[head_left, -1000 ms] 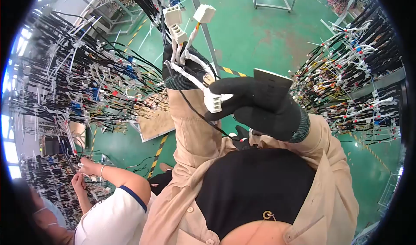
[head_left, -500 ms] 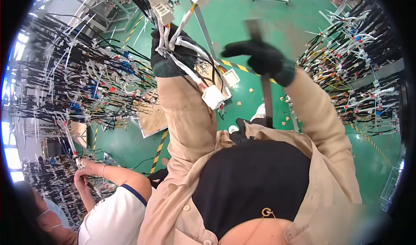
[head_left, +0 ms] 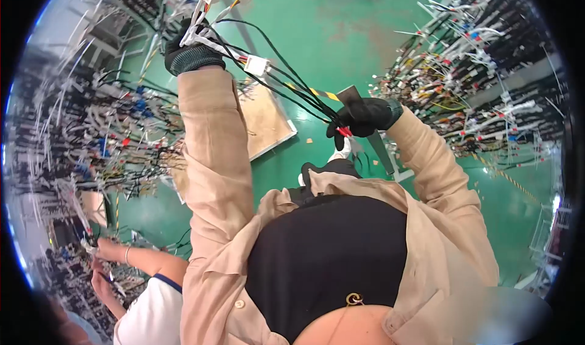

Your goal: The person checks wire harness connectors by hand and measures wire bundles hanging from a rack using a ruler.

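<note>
My left hand (head_left: 194, 52), in a dark knitted glove, is closed around a wire harness (head_left: 204, 35) at the upper left. White plastic connectors stick out of this bundle, and one white connector (head_left: 256, 66) hangs beside the wrist. Several black wires (head_left: 298, 89) stretch from the harness across to my right hand (head_left: 368, 116), also gloved in black. Its fingers are closed on the wires near their red ends (head_left: 344, 131). A dark flat strip (head_left: 381, 153) passes through the same hand, showing above and below it; its kind is unclear.
Dense racks of hanging wire harnesses stand at the left (head_left: 122, 119) and right (head_left: 469, 89). A co-worker (head_left: 149, 311) in a white shirt handles wires at the lower left. A wooden board (head_left: 268, 122) lies below my left arm. Yellow-black tape (head_left: 323, 94) marks the green floor.
My right hand, holding just the strip before, now also grips the black wires, pulled out between both hands. My left hand and the harness appear farther left in view.
</note>
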Tool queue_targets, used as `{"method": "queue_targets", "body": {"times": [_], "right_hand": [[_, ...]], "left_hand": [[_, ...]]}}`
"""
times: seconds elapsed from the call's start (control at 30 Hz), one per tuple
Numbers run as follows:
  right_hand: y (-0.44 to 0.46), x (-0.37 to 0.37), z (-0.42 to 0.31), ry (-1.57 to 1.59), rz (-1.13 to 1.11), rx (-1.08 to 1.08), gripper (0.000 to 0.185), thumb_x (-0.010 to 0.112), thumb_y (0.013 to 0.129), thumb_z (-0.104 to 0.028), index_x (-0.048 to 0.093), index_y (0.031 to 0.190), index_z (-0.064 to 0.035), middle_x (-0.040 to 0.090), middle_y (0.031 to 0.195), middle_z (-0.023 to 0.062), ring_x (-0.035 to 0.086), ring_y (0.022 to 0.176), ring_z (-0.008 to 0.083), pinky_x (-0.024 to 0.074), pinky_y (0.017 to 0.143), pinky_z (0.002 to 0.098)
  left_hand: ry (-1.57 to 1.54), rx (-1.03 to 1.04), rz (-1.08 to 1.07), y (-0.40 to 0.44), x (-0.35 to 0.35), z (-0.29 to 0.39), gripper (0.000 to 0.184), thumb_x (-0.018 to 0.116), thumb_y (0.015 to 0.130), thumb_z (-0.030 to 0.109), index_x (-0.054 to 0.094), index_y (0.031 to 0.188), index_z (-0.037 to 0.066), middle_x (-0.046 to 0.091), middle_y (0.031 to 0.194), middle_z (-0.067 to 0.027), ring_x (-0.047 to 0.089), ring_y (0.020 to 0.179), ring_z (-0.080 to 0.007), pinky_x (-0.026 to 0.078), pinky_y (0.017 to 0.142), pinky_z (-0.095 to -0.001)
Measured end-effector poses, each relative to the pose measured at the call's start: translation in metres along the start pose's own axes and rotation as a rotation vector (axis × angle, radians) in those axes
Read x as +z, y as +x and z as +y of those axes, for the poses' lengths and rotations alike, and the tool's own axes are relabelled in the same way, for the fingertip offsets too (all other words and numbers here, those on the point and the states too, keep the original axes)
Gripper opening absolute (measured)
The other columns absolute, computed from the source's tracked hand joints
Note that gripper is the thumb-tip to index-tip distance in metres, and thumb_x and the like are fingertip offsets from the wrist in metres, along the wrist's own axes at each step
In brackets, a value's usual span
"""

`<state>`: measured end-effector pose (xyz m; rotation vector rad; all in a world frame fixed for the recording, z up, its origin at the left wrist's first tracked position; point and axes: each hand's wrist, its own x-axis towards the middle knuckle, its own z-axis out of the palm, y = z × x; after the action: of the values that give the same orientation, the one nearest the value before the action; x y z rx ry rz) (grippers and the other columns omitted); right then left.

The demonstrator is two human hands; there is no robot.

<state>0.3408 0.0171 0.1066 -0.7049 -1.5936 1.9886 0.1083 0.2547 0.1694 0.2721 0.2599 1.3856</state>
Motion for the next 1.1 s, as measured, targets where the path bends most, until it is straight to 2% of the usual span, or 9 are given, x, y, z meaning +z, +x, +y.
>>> {"method": "queue_targets", "body": {"times": [0.27, 0.43, 0.47, 0.6, 0.67, 0.73, 0.8, 0.97, 1.1], "right_hand": [[-0.081, 0.037, 0.017, 0.096, 0.541, 0.203, 0.024, 0.055, 0.074, -0.018, 0.057, 0.092, -0.0022, 0.056, 0.059, 0.0020, 0.051, 0.055, 0.0065, 0.0366, 0.046, 0.0203], [-0.094, 0.035, 0.010, 0.152, 0.691, 0.116, 0.022, 0.055, 0.075, -0.017, 0.057, 0.091, -0.0016, 0.057, 0.062, 0.0025, 0.051, 0.055, 0.0076, 0.0372, 0.048, 0.0202], [-0.094, 0.031, 0.006, 0.162, 0.721, 0.113, 0.022, 0.055, 0.076, -0.017, 0.057, 0.090, -0.0013, 0.057, 0.063, 0.0026, 0.052, 0.056, 0.0080, 0.0376, 0.049, 0.0201], [-0.085, -0.002, 0.011, 0.168, 0.787, -0.050, 0.024, 0.058, 0.076, -0.023, 0.054, 0.090, -0.0032, 0.058, 0.072, 0.0068, 0.054, 0.061, 0.0108, 0.0405, 0.051, 0.0216], [-0.070, -0.022, 0.002, 0.027, 0.791, -0.086, 0.028, 0.052, 0.081, -0.030, 0.052, 0.094, -0.0057, 0.058, 0.072, 0.0035, 0.050, 0.057, 0.0061, 0.0361, 0.047, 0.0181], [-0.060, -0.044, -0.005, 0.061, 0.716, -0.036, 0.027, 0.050, 0.083, -0.029, 0.050, 0.096, -0.0053, 0.058, 0.071, 0.0031, 0.045, 0.049, 0.0039, 0.0338, 0.043, 0.0173], [-0.041, -0.051, -0.019, -0.001, 0.729, -0.036, 0.027, 0.048, 0.084, -0.030, 0.055, 0.090, -0.0049, 0.057, 0.067, 0.0022, 0.041, 0.042, 0.0034, 0.0306, 0.039, 0.0169], [0.004, -0.075, -0.046, -0.024, 0.733, 0.037, 0.026, 0.047, 0.084, -0.030, 0.055, 0.085, -0.0050, 0.062, 0.076, 0.0063, 0.048, 0.044, 0.0069, 0.0367, 0.039, 0.0184], [0.034, -0.084, -0.062, 0.033, 0.844, 0.076, 0.023, 0.051, 0.083, -0.026, 0.053, 0.085, -0.0037, 0.061, 0.072, 0.0081, 0.047, 0.045, 0.0070, 0.0371, 0.039, 0.0193]], "left_hand": [[-0.137, 0.066, 0.197, 0.073, -0.023, -0.078, 0.029, 0.033, 0.074, 0.022, 0.046, 0.078, -0.004, 0.053, 0.083, -0.0217, 0.051, 0.083, -0.0366, 0.039, 0.081, -0.0489], [-0.046, -0.140, 0.185, 0.069, -0.023, -0.140, 0.058, 0.029, 0.081, 0.050, 0.043, 0.100, -0.003, 0.050, 0.101, -0.0215, 0.046, 0.098, -0.0379, 0.032, 0.090, -0.0496], [0.031, -0.523, -0.012, 0.062, -0.037, -0.149, 0.055, 0.033, 0.080, 0.052, 0.047, 0.100, 0.002, 0.052, 0.099, -0.0191, 0.047, 0.097, -0.0368, 0.034, 0.087, -0.0497], [0.753, -0.737, 0.129, 0.031, -0.077, -0.174, 0.046, 0.047, 0.080, 0.040, 0.050, 0.107, 0.004, 0.055, 0.103, -0.0154, 0.051, 0.094, -0.0308, 0.039, 0.081, -0.0457], [0.960, -0.828, -0.082, -0.001, -0.099, -0.169, 0.040, 0.047, 0.082, 0.032, 0.050, 0.108, 0.002, 0.055, 0.103, -0.0130, 0.053, 0.094, -0.0266, 0.042, 0.080, -0.0393], [1.097, -0.754, -0.797, -0.031, -0.119, -0.160, 0.037, 0.044, 0.084, 0.026, 0.047, 0.112, 0.002, 0.055, 0.104, -0.0116, 0.053, 0.096, -0.0247, 0.043, 0.080, -0.0337], [0.805, -1.042, -0.574, -0.067, -0.100, -0.155, 0.037, 0.041, 0.086, 0.022, 0.044, 0.115, 0.000, 0.053, 0.108, -0.0116, 0.051, 0.100, -0.0235, 0.041, 0.084, -0.0323], [0.607, -1.004, -0.898, -0.106, -0.071, -0.132, 0.054, 0.033, 0.088, 0.038, 0.029, 0.125, 0.000, 0.045, 0.117, -0.0191, 0.045, 0.108, -0.0262, 0.030, 0.095, -0.0372], [0.446, -0.990, -0.712, -0.123, -0.073, -0.085, 0.067, 0.030, 0.084, 0.051, 0.014, 0.132, 0.008, 0.043, 0.117, -0.0243, 0.045, 0.106, -0.0353, 0.030, 0.094, -0.0425]]}}
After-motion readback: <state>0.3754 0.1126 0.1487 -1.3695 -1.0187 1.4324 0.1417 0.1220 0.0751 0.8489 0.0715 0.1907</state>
